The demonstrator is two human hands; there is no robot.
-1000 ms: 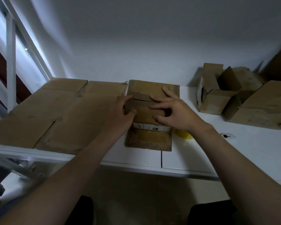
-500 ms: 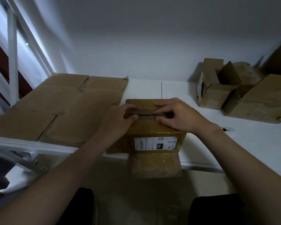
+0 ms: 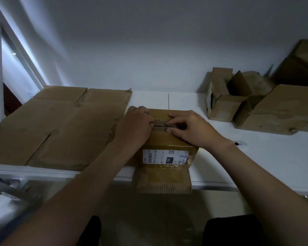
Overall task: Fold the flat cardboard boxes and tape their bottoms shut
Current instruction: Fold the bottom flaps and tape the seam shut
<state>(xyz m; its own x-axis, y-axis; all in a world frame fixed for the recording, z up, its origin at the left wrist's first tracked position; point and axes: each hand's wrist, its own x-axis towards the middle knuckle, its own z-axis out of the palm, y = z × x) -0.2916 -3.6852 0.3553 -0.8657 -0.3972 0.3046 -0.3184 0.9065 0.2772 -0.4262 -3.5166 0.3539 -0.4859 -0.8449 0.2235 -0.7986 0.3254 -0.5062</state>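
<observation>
Small labelled cardboard box (image 3: pixel 164 139), at the front edge of the white worktop (image 3: pixel 256 157): flat a second ago, now squared up, bottom flaps (image 3: pixel 160 121) met at a thin seam under pressing fingertips of left hand (image 3: pixel 134 126) and right hand (image 3: pixel 188 128), likely ready for taping.

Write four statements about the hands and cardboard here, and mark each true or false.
The left hand and right hand both rest on the top flaps of the small brown cardboard box with a white label. True.
The right hand holds a tape roll. False: its fingers lie on the flaps.
The large flattened brown cardboard sheet lies left of the box. True.
The pile of folded brown boxes sits far left. False: far right.
</observation>
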